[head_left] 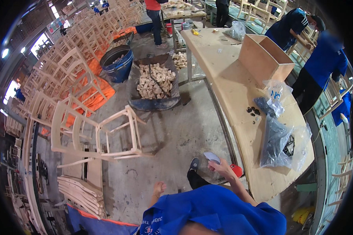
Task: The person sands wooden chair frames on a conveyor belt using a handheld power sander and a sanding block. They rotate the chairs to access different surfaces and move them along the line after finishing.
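A thin, flat grey sheet (pixel 212 158) with a pale edge is pinched in my right hand (pixel 222 168), beside the near left side of the table. Its exact kind cannot be made out. My left hand (pixel 159 188) hangs over the concrete floor, apart from any object; its fingers are foreshortened and partly hidden. In front and to the left is an unpainted wooden chair frame (pixel 135 133) with an open seat, its curved backrest toward the left. Neither hand touches it. A round red object (pixel 236 170) sits by the table edge, just beyond my right forearm.
The covered table (pixel 223 78) carries a wooden box (pixel 259 58), plastic bags (pixel 276 143) and small black parts (pixel 253 111). A cart of wood blocks (pixel 155 82) and a blue bin (pixel 117 64) stand ahead. Chairs crowd the left, near stacked slats (pixel 80 192). Co-workers (pixel 321 74) stand right.
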### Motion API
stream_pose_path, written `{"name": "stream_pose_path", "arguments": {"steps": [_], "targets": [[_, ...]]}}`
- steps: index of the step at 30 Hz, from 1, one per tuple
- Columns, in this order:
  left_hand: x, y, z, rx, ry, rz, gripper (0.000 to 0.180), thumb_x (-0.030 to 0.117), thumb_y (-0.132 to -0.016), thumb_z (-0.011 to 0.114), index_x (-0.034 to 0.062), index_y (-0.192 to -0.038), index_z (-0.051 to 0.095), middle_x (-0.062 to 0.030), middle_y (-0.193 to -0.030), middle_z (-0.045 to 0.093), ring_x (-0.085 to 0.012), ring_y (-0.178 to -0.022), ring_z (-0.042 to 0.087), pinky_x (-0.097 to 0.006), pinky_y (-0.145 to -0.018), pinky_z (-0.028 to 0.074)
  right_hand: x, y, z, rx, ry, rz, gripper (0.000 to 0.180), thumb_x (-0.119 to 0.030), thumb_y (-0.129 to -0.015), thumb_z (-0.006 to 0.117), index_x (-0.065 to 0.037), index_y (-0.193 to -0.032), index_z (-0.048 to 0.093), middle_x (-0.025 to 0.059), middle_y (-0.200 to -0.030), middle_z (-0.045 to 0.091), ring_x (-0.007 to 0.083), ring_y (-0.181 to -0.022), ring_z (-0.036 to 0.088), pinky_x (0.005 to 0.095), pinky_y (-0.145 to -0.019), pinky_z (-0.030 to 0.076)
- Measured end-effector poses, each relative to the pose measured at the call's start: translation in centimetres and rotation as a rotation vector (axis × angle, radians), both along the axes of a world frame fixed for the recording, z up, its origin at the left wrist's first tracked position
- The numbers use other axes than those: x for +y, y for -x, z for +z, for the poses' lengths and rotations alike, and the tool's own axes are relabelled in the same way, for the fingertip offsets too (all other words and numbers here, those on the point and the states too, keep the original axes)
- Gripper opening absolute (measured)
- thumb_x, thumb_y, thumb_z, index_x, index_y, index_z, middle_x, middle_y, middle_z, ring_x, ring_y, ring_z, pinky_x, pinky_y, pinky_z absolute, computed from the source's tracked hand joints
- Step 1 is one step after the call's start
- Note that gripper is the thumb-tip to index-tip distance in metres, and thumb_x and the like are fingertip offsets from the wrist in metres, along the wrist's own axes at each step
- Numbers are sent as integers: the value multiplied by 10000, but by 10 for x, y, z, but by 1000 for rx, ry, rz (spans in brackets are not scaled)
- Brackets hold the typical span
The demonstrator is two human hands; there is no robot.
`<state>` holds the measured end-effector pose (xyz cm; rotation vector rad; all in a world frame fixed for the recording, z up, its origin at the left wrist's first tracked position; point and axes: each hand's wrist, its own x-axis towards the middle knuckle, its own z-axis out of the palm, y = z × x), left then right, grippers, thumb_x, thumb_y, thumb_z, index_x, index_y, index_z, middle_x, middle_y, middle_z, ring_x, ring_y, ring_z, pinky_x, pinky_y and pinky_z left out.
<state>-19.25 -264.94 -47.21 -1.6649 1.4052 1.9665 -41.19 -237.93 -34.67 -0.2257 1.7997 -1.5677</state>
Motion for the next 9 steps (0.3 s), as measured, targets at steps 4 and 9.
{"name": "stream_pose_path", "arguments": {"steps": [4, 9], "targets": [[-52, 29, 2, -21, 267, -337, 313, 251, -853, 575, 53, -1096, 580, -151, -1032, 632, -297, -899, 613, -440, -768, 496, -31, 70, -24, -46, 30, -15, 235, -229, -889, 591, -2, -949, 601, 44, -770, 622, 115, -683, 576, 277, -616, 475], [-126, 69, 15, -43, 662, -807, 375, 256, -824, 639, 92, -1154, 572, -178, -1149, 610, -376, -1059, 573, -498, -879, 461, -106, 173, -3, 179, -38, 52, 223, -218, -887, 589, -32, -1010, 596, 55, -783, 626, 118, -705, 577, 274, -633, 474]]}}
